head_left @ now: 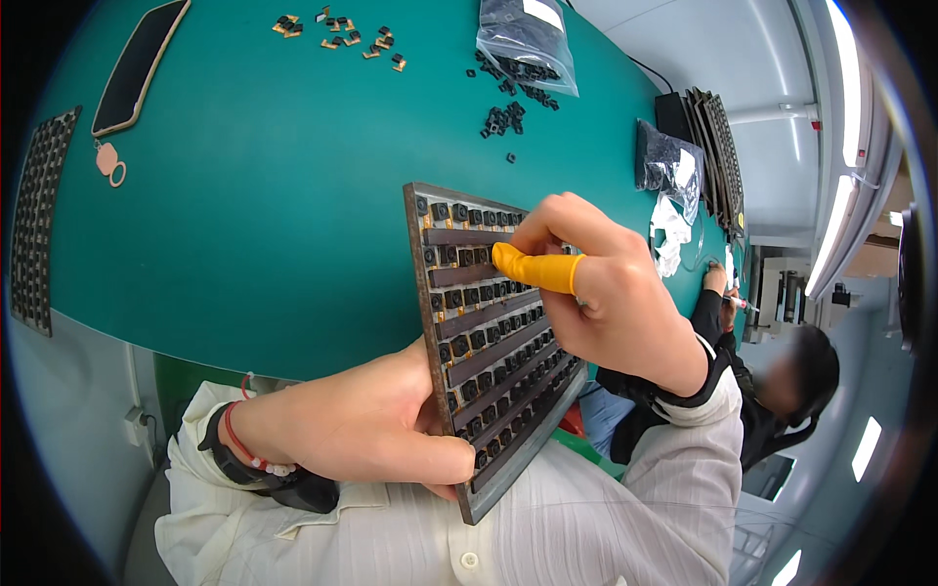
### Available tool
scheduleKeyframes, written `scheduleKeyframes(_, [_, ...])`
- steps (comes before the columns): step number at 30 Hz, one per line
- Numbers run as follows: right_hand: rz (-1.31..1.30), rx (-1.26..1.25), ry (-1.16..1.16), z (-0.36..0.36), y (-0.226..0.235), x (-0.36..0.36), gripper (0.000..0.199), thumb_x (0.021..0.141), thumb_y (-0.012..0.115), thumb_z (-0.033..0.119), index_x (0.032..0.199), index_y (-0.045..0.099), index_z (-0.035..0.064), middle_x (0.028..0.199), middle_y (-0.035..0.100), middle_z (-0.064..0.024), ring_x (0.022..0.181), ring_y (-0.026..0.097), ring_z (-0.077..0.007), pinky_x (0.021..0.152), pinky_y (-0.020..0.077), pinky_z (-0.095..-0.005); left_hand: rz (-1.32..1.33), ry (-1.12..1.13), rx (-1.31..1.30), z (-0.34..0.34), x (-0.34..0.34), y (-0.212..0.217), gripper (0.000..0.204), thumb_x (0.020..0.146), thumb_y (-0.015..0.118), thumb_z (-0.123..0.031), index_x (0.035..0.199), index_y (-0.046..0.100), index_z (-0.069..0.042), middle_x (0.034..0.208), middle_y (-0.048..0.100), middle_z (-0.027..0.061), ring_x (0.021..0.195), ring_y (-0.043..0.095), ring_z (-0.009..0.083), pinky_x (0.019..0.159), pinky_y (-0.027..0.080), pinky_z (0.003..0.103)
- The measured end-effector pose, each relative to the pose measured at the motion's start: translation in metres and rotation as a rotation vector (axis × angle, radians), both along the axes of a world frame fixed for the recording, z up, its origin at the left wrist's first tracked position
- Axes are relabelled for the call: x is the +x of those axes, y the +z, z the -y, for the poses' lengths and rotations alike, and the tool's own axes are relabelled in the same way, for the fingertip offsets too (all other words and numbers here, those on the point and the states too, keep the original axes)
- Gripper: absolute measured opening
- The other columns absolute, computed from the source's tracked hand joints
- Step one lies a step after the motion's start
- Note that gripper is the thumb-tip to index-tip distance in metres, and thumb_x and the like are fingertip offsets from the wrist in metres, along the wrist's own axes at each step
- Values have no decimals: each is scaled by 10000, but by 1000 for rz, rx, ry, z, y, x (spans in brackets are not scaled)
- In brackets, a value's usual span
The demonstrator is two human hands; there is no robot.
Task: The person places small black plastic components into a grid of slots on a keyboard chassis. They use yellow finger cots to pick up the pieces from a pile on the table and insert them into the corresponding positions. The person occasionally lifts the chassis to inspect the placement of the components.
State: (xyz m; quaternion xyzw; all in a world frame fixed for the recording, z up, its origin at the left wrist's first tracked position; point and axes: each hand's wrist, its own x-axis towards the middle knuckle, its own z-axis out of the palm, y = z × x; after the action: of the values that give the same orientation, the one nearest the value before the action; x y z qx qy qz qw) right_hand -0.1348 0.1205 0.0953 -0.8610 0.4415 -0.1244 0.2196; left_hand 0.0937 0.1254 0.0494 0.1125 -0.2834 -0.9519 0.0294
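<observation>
My left hand point(357, 415) grips the near left edge of a dark metal tray point(473, 317), its thumb lying over the corner. The tray is tilted up above the table, with rows of small black square parts point(478, 339) between brown bars. Over the tray's far right part, my right hand point(625, 303) is closed, its finger and thumb pressed in at an upper row. A yellow finger cot point(542, 272) covers one of its digits. Whatever lies between those fingertips is hidden by the hand.
Loose black parts point(503, 119) lie by a clear bag point(528, 44) on the green table point(244, 215). More parts with gold tabs point(342, 34), a phone point(140, 68) and another tray point(44, 220) are further left. At right, trays point(718, 156) stand stacked near a person point(772, 391).
</observation>
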Motion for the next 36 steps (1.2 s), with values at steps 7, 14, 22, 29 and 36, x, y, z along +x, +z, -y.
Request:
scheduleKeyframes(7, [55,225,-133,16,-4,3,209,637,555,-155,803,668,-97,847,602,-139,747,606,-305,603,482,-367,67,63,64,2,3,4,574,805,581,14,1333,360,-5,998,566,37,772,579,76,635,503,240])
scheduleKeyframes(14, [68,106,13,20,-9,7,188,624,551,-160,762,661,-97,864,606,-144,722,614,-312,601,493,-365,13,-59,41,9,5,-5,726,838,580,32,1459,205,7,1318,521,177,1114,621,245,827,612,357])
scheduleKeyframes(22, [17,197,26,25,-3,-3,267,639,582,-154,872,691,-84,906,618,-146,730,626,-302,613,504,-355,39,64,57,7,6,2,586,806,540,37,1358,347,-6,1075,568,60,859,620,98,686,560,250])
scheduleKeyframes(29, [-53,62,-47,13,7,-25,317,652,522,-172,898,684,-54,938,658,-116,780,656,-240,703,517,-284,65,-43,13,13,5,-3,701,814,596,4,1434,270,30,1271,531,165,1036,622,216,772,604,328])
scheduleKeyframes(36, [-123,32,-224,-5,5,-60,332,674,528,-151,956,676,-57,941,661,-112,784,656,-223,710,503,-282,150,40,102,8,8,-6,835,773,668,23,1460,196,60,1337,485,260,1044,658,310,720,636,381])
